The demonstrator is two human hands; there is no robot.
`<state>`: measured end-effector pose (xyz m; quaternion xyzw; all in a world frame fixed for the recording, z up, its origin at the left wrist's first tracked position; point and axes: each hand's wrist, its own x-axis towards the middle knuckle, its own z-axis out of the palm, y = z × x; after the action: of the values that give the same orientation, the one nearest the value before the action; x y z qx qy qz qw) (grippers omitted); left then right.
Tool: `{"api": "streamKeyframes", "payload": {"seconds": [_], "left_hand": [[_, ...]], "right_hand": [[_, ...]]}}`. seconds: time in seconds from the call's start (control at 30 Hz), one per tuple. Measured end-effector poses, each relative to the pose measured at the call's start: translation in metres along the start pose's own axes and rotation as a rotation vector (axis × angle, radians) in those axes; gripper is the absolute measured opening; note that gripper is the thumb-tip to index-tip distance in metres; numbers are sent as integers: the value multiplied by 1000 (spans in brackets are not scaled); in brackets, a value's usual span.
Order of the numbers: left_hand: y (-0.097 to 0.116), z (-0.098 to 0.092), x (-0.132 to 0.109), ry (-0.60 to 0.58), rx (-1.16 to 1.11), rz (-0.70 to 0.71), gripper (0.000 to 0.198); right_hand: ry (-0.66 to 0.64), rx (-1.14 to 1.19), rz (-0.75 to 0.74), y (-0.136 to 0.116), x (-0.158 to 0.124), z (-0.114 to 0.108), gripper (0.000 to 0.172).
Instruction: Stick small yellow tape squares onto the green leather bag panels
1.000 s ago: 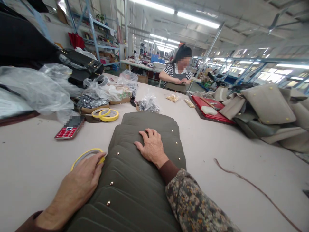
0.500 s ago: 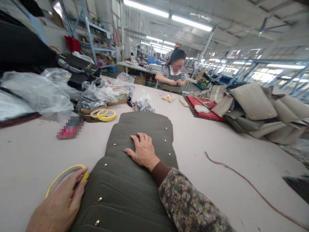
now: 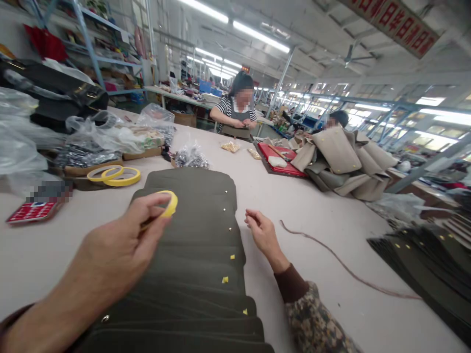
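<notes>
A roll of yellow tape (image 3: 170, 204) is pinched between the thumb and fingers of my left hand (image 3: 127, 240), above the dark green panels. These panels (image 3: 184, 245) lie overlapped in a long stack on the table, with small metal studs along their edges. Small yellow tape pieces (image 3: 225, 280) sit along the right edge, below several bare studs (image 3: 224, 210). Just right of that edge is my right hand (image 3: 263, 233), fingers curled and thumb against them. Whether anything small is between those fingertips is hidden.
Two more yellow tape rolls (image 3: 121, 176) lie at left, near bagged hardware (image 3: 191, 156) and a red object (image 3: 35, 211). A brown cord (image 3: 331, 250) crosses the table (image 3: 312, 304) at right, beside more dark panels (image 3: 412, 269). A co-worker (image 3: 235, 108) works across the table.
My left hand has lifted the tape roll up and right over the panels. My right hand has left the panels, moving right, and its fingers have curled. The view has turned right.
</notes>
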<state>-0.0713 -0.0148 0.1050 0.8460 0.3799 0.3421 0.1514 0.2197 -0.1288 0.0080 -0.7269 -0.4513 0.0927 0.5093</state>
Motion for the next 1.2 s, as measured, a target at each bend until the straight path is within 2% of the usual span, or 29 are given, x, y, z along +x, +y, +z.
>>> {"api": "streamKeyframes", "payload": {"seconds": [0.1, 0.17, 0.23, 0.3, 0.4, 0.57, 0.7, 0.87, 0.97, 1.1, 1.2], "left_hand": [[23, 37, 15, -69, -62, 64, 38], [27, 57, 18, -94, -91, 78, 34], [26, 72, 17, -125, -101, 79, 33], [22, 83, 13, -159, -108, 77, 33], [13, 96, 3, -174, -114, 92, 33], [-3, 111, -10, -139, -126, 128, 32], [-8, 116, -13, -132, -165, 145, 32], [0, 108, -12, -148, -213, 131, 32], [17, 90, 0, -133, -240, 140, 32], [46, 66, 27, -69, -283, 141, 31], [52, 70, 37, -28, -339, 74, 31]], "right_hand": [[-160, -98, -132, -8, -33, 0, 23], [-269, -229, -239, -16, -47, 2, 26], [-322, -328, -270, -21, -54, 5, 30], [-330, -325, -209, -22, -56, 6, 31], [-358, -182, -19, -23, -55, 1, 26], [-541, -139, 228, -35, -62, -20, 24], [-714, -130, 359, -39, -67, -29, 27], [-615, 67, 427, -31, -63, -25, 26], [-585, 137, 414, -31, -59, -23, 27], [-525, 90, 322, -30, -55, -18, 21], [-516, 78, 325, -26, -53, -12, 17]]}}
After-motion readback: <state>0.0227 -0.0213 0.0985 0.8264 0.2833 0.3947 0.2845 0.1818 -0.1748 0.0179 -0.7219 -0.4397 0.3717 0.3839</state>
